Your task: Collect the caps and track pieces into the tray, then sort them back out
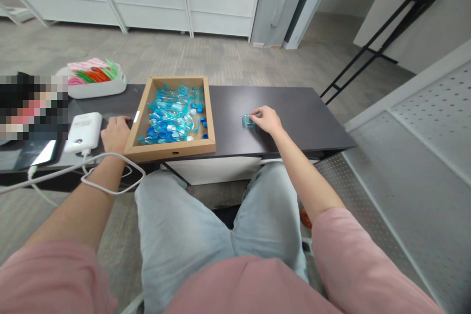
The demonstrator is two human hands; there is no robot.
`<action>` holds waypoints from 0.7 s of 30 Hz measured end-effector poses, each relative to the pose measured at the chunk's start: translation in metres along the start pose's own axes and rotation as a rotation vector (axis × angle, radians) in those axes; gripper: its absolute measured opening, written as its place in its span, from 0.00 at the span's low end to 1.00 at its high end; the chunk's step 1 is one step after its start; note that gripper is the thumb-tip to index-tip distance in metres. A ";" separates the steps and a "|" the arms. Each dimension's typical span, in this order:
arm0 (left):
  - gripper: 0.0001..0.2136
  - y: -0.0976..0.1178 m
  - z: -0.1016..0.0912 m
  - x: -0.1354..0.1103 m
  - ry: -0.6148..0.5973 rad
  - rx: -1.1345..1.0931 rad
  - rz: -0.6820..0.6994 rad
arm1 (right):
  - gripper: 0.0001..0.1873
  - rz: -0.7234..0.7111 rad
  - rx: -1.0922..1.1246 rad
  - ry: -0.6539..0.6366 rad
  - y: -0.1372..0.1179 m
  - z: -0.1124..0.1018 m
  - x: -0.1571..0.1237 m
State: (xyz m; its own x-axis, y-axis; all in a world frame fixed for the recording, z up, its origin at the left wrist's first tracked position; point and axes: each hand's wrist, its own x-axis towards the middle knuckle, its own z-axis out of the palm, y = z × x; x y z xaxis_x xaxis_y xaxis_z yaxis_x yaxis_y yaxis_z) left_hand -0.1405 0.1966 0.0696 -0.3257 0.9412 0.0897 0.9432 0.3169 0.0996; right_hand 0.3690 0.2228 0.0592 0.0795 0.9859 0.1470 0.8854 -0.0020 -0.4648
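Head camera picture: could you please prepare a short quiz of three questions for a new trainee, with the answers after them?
1. Which thing lies between the person's two hands?
A) the white device
B) the cardboard tray
C) the white container

2. True or false: the left hand touches the small clear teal piece.

3. Open question: what is plugged into the white device?

Key:
1. B.
2. False: the right hand touches the small clear teal piece; the left hand is beside the tray.
3. A white cable.
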 end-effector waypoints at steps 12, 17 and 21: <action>0.26 0.007 -0.008 -0.004 -0.057 0.047 -0.070 | 0.29 -0.367 -0.172 -0.023 0.005 0.007 -0.085; 0.27 0.006 -0.011 -0.005 -0.067 0.081 -0.048 | 0.28 -0.314 -0.171 -0.030 0.016 0.005 -0.059; 0.29 0.007 -0.012 -0.005 -0.068 0.110 -0.043 | 0.28 -0.182 -0.213 0.023 0.027 0.002 -0.012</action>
State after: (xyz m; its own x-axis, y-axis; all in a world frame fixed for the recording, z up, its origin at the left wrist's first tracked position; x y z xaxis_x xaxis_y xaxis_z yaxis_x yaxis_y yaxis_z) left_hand -0.1335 0.1929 0.0817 -0.3644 0.9310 0.0201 0.9311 0.3646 -0.0073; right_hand 0.3911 0.2114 0.0426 -0.0810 0.9693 0.2322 0.9622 0.1368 -0.2357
